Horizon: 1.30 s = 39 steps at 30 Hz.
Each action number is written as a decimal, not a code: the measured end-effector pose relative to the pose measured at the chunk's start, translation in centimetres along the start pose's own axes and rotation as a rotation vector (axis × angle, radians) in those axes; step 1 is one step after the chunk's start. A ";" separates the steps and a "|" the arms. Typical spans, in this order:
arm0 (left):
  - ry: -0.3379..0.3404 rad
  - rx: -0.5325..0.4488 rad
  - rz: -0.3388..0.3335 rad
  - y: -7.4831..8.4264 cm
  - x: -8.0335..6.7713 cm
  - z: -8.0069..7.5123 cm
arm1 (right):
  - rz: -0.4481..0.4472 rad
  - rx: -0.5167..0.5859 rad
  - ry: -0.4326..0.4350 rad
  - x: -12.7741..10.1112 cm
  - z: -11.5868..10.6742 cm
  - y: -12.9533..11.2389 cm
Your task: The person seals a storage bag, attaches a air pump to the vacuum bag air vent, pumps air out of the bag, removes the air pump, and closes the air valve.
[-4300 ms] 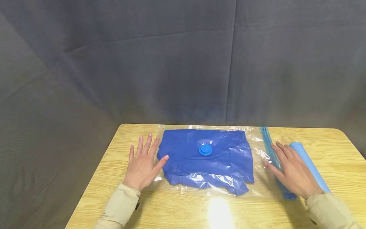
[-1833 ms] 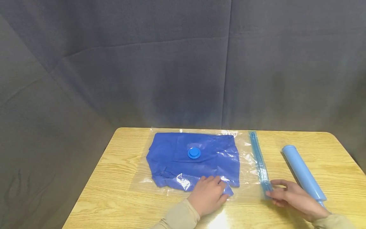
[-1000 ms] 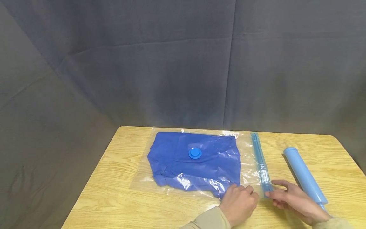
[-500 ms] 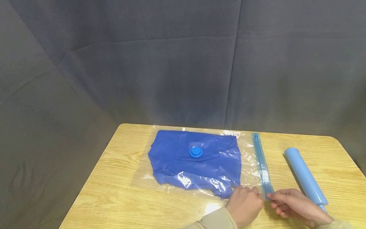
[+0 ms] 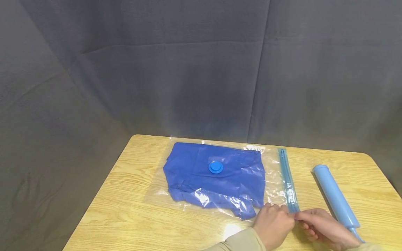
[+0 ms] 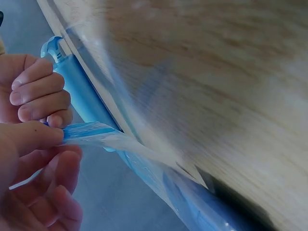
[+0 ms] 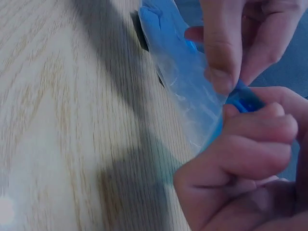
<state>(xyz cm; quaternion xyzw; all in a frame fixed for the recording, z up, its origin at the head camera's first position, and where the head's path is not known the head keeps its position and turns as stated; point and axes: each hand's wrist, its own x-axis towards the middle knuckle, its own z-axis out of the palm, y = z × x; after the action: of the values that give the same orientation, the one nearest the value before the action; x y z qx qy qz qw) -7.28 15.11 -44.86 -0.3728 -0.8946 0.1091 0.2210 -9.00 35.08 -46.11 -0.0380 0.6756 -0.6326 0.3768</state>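
Both hands meet at the near end of the light-blue zip strip (image 5: pixel 289 186) on the clear plastic vacuum bag (image 5: pixel 220 174), near the counter's (image 5: pixel 132 223) front edge. Left hand (image 5: pixel 274 225) and right hand (image 5: pixel 323 228) each pinch it (thumbs on top). I'd keep both layers aligned and press firmly before sliding along.

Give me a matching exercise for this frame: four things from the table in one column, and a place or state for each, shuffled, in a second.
Things:
1. blue garment
2. round valve
3. zip strip
4. pump tube

Places or states:
a. pinched at its near end by the left hand and right hand
b. lying free at the table's right
c. sealed inside the clear bag
d. on top of the bag, mid-garment

Pairs: 1-c, 2-d, 3-a, 4-b
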 end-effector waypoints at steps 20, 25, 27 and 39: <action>0.030 -0.020 -0.005 0.6 0.3 0.3 | -0.021 0.053 0.081 0.4 0.6 0.8; 0.023 -0.018 0.000 0.6 0.4 0.1 | 0.006 0.083 0.130 0.7 0.4 0.9; 0.022 -0.016 0.007 0.6 0.4 0.1 | 0.015 0.093 0.139 0.8 0.2 0.9; 0.022 0.035 0.044 0.7 0.4 0.2 | 0.012 0.175 0.045 1.2 -0.6 1.4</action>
<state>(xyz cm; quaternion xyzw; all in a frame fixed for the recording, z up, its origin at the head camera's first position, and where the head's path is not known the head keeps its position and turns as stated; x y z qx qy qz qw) -7.16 15.83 -45.14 -0.3894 -0.8818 0.1254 0.2347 -9.61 35.24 -47.92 0.0133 0.6262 -0.6876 0.3673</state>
